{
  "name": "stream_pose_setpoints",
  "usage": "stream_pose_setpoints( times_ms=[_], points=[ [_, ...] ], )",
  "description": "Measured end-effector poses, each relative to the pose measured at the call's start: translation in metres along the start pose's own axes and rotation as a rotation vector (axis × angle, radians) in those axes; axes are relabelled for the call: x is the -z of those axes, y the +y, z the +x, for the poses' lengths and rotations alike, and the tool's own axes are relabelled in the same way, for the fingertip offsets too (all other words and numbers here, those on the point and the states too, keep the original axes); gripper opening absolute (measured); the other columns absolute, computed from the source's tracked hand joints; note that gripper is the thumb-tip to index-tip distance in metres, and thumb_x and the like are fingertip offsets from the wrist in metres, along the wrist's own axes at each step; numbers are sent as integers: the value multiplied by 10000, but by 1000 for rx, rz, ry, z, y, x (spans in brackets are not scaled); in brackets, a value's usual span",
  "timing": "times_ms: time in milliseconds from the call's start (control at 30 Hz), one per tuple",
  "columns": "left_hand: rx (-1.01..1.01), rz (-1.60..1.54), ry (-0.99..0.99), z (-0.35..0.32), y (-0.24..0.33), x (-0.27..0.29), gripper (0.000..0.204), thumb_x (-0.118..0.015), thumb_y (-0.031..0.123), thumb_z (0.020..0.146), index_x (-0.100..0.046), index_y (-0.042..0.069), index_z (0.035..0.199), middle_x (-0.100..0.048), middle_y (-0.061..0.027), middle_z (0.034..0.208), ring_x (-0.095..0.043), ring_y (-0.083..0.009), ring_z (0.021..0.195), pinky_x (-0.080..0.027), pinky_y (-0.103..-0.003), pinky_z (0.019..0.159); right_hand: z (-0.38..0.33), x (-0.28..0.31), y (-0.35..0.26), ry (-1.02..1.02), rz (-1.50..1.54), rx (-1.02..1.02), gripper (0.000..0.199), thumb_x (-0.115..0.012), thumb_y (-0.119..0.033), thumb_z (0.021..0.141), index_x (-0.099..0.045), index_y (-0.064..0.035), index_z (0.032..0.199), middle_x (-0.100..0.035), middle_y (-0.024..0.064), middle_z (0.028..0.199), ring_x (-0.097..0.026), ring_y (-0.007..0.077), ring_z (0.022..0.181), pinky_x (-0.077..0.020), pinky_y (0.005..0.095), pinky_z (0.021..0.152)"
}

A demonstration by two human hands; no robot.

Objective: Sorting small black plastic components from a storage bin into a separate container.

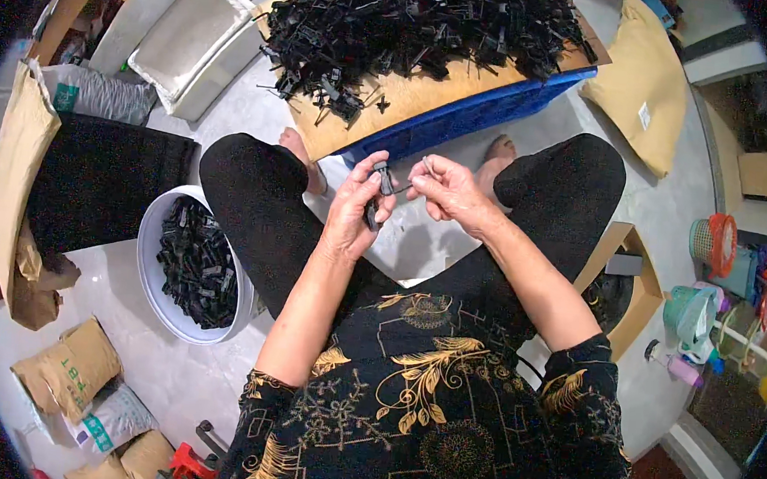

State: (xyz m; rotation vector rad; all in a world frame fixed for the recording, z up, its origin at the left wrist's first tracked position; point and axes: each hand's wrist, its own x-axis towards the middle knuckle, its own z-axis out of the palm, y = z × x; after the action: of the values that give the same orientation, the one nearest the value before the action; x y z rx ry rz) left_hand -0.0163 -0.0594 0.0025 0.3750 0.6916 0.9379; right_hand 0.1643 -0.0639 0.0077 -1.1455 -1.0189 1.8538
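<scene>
Between my knees, my left hand [350, 208] is closed around a small black plastic part [383, 178]. A second dark piece shows lower in the same palm. Close beside it on the right, my right hand [452, 191] has its thumb and fingers pinched together. A thin dark strip [403, 188] runs from the black part toward the right fingertips; what else those fingers hold is too small to make out. Ahead lies a large heap of black plastic parts [418, 26] with thin stems, on a wooden board [422, 94] over a blue crate [474, 116].
At my left stands a white bucket [149, 262] with black parts inside. Beyond it are an open carton [14, 183] and a white foam box [178, 43]. Sacks [71, 368] lie lower left; a yellow sack [639, 88] leans far right. Baskets [693, 318] stand at right.
</scene>
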Motion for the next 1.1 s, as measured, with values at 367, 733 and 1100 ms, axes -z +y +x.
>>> stream_pose_setpoints(
  times_ms=[367, 733, 1100],
  points=[
    [140, 144, -96, 0, -6, -5, 377, -556, 170, 870, -457, 66, 1219, -566, -54, 837, -443, -86, 516, -333, -187, 416, 5, 9, 5, -109, 189, -169, 147, -594, -211, 854, -489, -109, 868, -454, -54, 611, -295, 0, 404, -168, 183, 338],
    [37, 829, -36, 1, -12, -15, 440, -516, 1, 832, -351, 46, 1238, -546, -42, 772, -526, -90, 610, -428, -231, 522, 8, 5, 18, -39, -124, -3, 177, -543, -217, 874, -517, -51, 818, -476, -33, 648, -429, 48, 602, -361, 229, 515],
    [87, 785, 24, 14, -24, -4, 236, -485, 14, 848, -391, 48, 1062, -522, -36, 730, -533, -90, 574, -404, -231, 492, 6, 5, 20, -65, -420, -23, 247, -404, -249, 946, -513, -38, 878, -479, 17, 691, -431, 76, 637, -381, 244, 574]
  ],
)
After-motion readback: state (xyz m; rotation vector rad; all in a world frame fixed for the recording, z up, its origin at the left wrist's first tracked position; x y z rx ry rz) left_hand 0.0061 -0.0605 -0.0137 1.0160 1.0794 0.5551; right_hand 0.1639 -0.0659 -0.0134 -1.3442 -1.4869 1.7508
